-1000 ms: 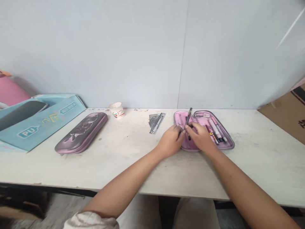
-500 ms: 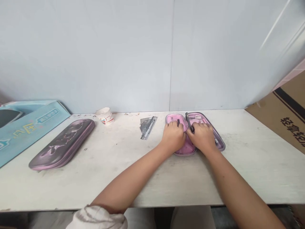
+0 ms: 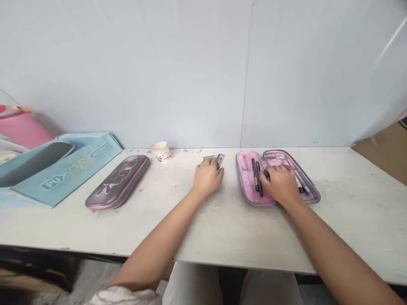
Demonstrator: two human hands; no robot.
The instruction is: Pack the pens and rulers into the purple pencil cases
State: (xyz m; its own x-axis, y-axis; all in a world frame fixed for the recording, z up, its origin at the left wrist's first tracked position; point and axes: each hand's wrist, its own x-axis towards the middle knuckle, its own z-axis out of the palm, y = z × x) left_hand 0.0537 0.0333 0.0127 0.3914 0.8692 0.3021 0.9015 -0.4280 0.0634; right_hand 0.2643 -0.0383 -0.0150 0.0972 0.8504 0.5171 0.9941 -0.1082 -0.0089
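My left hand [image 3: 207, 178] lies over a small stack of clear set squares and a metal ruler [image 3: 215, 159], with its fingers curled on the near part; I cannot tell whether it grips them. My right hand [image 3: 280, 184] rests over the middle of an open pink pencil case [image 3: 248, 186], its fingertips beside two dark pens [image 3: 257, 178] lying in the left half. Other pens and markers [image 3: 299, 183] sit in the right half, partly hidden by that hand.
A closed purple-pink pencil case [image 3: 117, 182] and a paper cup [image 3: 160, 151] stand on the white worn table [image 3: 190, 224]. A light blue cardboard box [image 3: 66, 173] lies at the left, a wall runs behind, and cardboard [image 3: 386, 154] shows at the right.
My left hand has moved left from the pencil case onto the set squares and ruler. The dark pen held upright between my hands now lies in the case, with my right hand beside it.
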